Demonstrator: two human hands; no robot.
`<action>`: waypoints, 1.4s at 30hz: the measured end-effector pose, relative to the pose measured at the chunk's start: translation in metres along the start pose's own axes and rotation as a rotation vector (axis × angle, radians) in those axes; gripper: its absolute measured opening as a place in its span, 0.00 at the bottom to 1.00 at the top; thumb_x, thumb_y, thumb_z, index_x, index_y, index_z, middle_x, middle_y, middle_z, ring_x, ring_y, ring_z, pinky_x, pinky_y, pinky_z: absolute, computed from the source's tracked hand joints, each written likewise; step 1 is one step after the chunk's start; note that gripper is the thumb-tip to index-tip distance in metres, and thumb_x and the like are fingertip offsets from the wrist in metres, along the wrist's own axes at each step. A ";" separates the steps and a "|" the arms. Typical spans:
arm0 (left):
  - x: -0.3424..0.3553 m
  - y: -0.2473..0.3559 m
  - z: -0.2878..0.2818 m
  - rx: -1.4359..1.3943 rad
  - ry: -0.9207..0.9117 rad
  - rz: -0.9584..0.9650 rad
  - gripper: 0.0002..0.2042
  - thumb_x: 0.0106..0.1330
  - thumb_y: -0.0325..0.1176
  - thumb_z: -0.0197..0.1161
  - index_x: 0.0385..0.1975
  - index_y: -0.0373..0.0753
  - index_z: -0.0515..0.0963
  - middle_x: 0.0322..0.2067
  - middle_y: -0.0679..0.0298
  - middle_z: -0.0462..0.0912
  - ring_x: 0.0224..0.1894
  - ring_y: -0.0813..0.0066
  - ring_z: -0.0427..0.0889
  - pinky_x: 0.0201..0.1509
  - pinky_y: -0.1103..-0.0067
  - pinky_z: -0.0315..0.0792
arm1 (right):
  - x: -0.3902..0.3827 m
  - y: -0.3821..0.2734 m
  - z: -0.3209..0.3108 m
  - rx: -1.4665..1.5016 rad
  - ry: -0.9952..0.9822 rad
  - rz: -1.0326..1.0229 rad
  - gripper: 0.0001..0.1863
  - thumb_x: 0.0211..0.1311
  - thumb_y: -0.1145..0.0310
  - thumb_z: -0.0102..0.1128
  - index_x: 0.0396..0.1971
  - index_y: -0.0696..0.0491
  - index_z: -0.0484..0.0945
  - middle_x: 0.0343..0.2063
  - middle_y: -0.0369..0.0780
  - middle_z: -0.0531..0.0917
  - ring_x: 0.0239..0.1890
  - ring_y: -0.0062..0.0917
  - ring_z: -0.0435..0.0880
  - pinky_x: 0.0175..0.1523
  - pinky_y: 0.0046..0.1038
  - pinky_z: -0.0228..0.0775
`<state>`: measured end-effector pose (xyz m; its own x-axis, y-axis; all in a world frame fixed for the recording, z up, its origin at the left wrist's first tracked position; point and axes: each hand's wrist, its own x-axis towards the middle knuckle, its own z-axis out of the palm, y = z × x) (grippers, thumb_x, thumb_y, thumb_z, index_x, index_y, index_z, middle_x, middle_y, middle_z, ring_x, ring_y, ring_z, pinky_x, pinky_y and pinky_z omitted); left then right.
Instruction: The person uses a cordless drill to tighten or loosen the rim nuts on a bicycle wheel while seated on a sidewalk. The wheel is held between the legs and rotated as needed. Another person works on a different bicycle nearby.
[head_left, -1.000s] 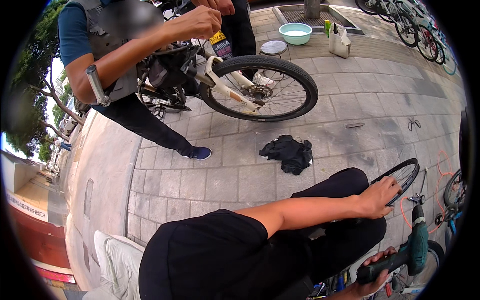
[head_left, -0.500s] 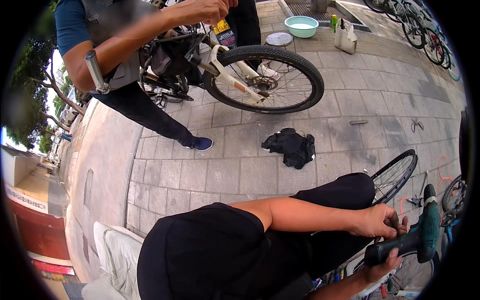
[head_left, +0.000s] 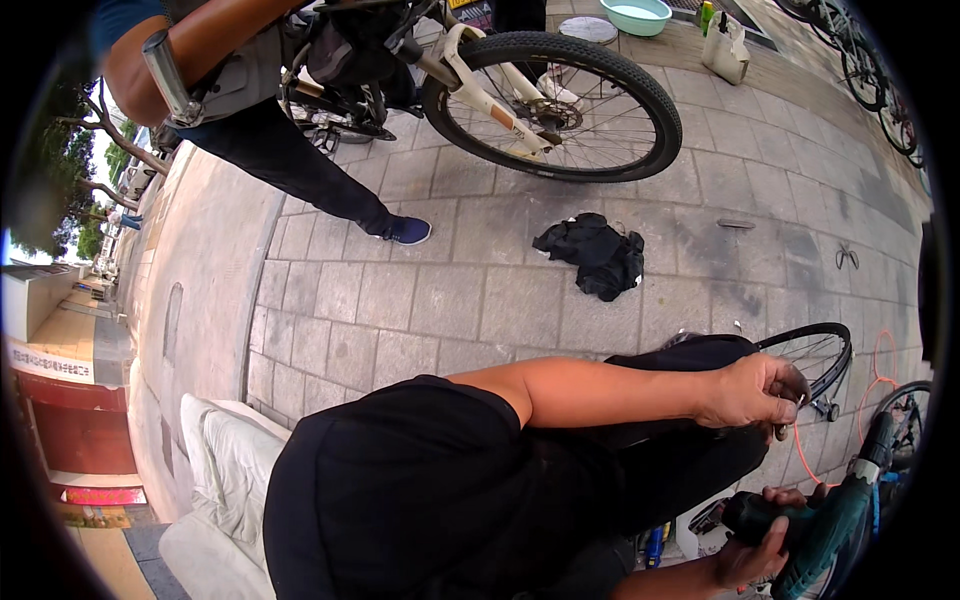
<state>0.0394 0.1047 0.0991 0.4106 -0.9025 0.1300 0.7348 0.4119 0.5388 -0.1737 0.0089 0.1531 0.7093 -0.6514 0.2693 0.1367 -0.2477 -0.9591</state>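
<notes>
Holding: right hand (head_left: 748, 557) closed around green drill (head_left: 826, 540), near left hand (head_left: 748, 390).
Left grip: pinched; contents, if any, unclear.
Probable step: readying the drill.
Next move: likely calls for holding the chuck (head_left: 879, 436) steady.

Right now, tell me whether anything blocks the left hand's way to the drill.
Nothing visible stands between the left hand and the drill, which the right hand holds. An orange cord shows in the gap, but it appears to lie on the paving below, clear of that path.
</notes>
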 end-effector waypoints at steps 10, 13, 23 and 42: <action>0.011 0.047 -0.005 -0.334 0.126 0.179 0.08 0.78 0.29 0.60 0.53 0.41 0.77 0.45 0.61 0.86 0.52 0.62 0.86 0.58 0.65 0.82 | -0.006 0.003 0.057 0.302 0.078 0.151 0.37 0.59 0.71 0.63 0.69 0.67 0.65 0.37 0.45 0.79 0.37 0.35 0.84 0.50 0.39 0.80; 0.013 0.055 -0.003 -0.311 0.100 0.208 0.09 0.78 0.29 0.60 0.54 0.43 0.77 0.46 0.62 0.85 0.53 0.62 0.86 0.61 0.64 0.81 | -0.008 0.012 0.057 0.391 0.037 0.198 0.38 0.56 0.71 0.64 0.68 0.66 0.67 0.34 0.45 0.80 0.33 0.36 0.85 0.47 0.41 0.81; 0.003 0.045 0.009 -0.219 0.059 0.205 0.10 0.78 0.27 0.60 0.55 0.42 0.78 0.48 0.60 0.84 0.56 0.61 0.85 0.66 0.64 0.77 | -0.018 0.011 0.061 0.539 0.000 0.304 0.38 0.52 0.70 0.66 0.66 0.66 0.70 0.31 0.45 0.81 0.31 0.36 0.85 0.44 0.41 0.82; -0.002 0.031 0.030 -0.352 0.066 0.209 0.07 0.79 0.29 0.58 0.53 0.43 0.75 0.52 0.58 0.84 0.67 0.57 0.77 0.75 0.59 0.71 | -0.014 0.019 0.073 0.480 -0.022 0.270 0.26 0.67 0.61 0.68 0.55 0.65 0.74 0.31 0.46 0.82 0.33 0.35 0.86 0.43 0.39 0.83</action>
<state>0.0454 0.1157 0.1402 0.5959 -0.7895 0.1470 0.7671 0.6137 0.1870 -0.1307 0.0657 0.1245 0.7767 -0.6298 0.0115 0.2443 0.2843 -0.9271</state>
